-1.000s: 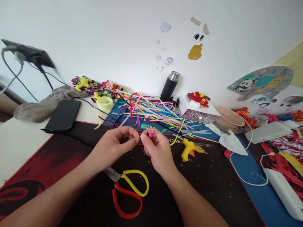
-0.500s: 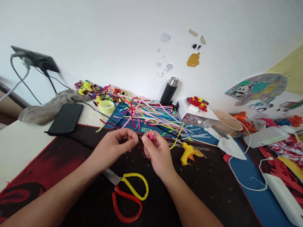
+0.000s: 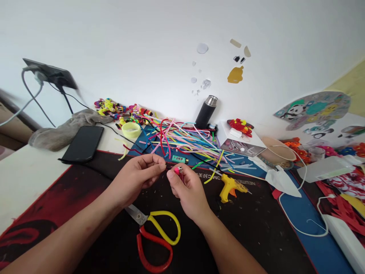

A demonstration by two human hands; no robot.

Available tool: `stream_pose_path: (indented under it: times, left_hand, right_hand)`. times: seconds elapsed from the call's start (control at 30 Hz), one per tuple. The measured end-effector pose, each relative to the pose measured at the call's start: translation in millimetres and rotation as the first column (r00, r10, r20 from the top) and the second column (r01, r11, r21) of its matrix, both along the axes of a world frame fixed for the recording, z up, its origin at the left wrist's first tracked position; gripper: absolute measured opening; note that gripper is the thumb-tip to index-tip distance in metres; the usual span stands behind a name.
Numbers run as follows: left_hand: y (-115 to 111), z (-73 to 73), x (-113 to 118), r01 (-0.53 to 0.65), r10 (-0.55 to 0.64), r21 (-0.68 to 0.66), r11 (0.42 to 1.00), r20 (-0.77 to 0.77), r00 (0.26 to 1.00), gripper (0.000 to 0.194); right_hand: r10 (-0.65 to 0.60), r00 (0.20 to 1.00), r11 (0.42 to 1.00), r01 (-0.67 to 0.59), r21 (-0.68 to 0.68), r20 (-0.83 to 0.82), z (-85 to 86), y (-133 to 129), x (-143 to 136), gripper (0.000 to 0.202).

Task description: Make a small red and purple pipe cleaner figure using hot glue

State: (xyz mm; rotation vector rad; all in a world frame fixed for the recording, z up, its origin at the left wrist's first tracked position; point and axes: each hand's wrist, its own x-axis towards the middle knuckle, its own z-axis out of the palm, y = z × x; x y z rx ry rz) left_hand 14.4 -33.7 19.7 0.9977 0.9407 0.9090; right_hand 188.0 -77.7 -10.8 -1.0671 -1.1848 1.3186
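Observation:
My right hand (image 3: 190, 190) is closed around a small lighter (image 3: 179, 171), of which a pink part and a metal top show by the thumb. Just left of it, my left hand (image 3: 145, 175) makes a pinch; a thin dark bit shows at its fingertips, too small to name. The two hands are close together but apart, above the black mat (image 3: 236, 236). Below them lie large scissors (image 3: 162, 228) with one yellow and one red handle, the blades partly under my left forearm. A yellow glue gun (image 3: 229, 187) rests to the right of my right hand.
Behind the hands is a heap of colourful pipe cleaners (image 3: 182, 139). A black flask (image 3: 205, 112) and a white box (image 3: 242, 140) stand beyond. At left are a phone (image 3: 83, 144) and a roll of yellow tape (image 3: 131, 130). A white cable (image 3: 293, 227) loops at right.
My hands stay near each other while the lighter in my right hand has tilted. The dark red strand that hung between them is now mostly out of sight. The view has shifted slightly.

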Motion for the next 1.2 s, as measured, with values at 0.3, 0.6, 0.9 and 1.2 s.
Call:
stream_pose_path:
  times: [0.3, 0.6, 0.9, 1.2]
  left_hand:
    - [0.1, 0.0, -0.8, 0.018, -0.018, 0.020, 1.000, -0.006, 1.000, 0.048]
    - [-1.0, -1.1, -0.5, 0.025, -0.025, 0.021, 0.999, -0.007, 1.000, 0.052]
    - [-1.9, -3.6, -3.3, 0.069, -0.070, 0.034, 0.997, 0.021, 0.997, 0.046]
    - [-1.3, -4.8, -2.2, 0.115, -0.114, -0.025, 0.993, 0.037, 0.993, 0.048]
  right_hand:
    - [0.014, 0.985, 0.999, -0.023, 0.046, 0.170, 4.3, -4.6, -1.1, 0.048]
    - [0.047, 0.986, 0.998, -0.053, 0.031, 0.158, 3.0, -4.8, 0.3, 0.060]
    - [-0.019, 0.940, 0.994, -0.020, 0.109, 0.342, 6.6, -4.5, -3.3, 0.049]
    - [-0.027, 0.891, 0.994, -0.025, 0.109, 0.454, 3.6, -3.5, -2.8, 0.037]
